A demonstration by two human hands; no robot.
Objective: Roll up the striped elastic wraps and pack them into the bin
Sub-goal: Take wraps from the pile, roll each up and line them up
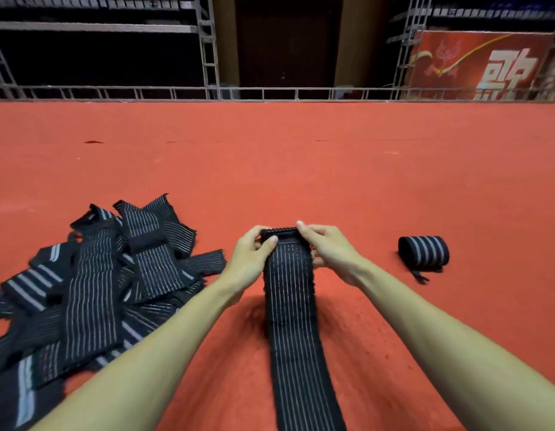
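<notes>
A long black elastic wrap with thin white stripes [293, 321] lies stretched on the red carpet, running from the bottom edge up to my hands. Its far end is folded over into a small roll. My left hand [249, 259] pinches the left side of that rolled end, thumb on top. My right hand [327, 253] pinches the right side, fingers curled over the roll. A finished rolled wrap [424, 250] with broad grey stripes rests on the carpet to the right. A heap of several unrolled striped wraps [92, 290] lies to the left. No bin is in view.
Red carpet [301, 157] stretches ahead to a metal truss rail [270, 93] at the far edge. Beyond it stand dark shelving, a dark door and a red banner [475, 66] at the right.
</notes>
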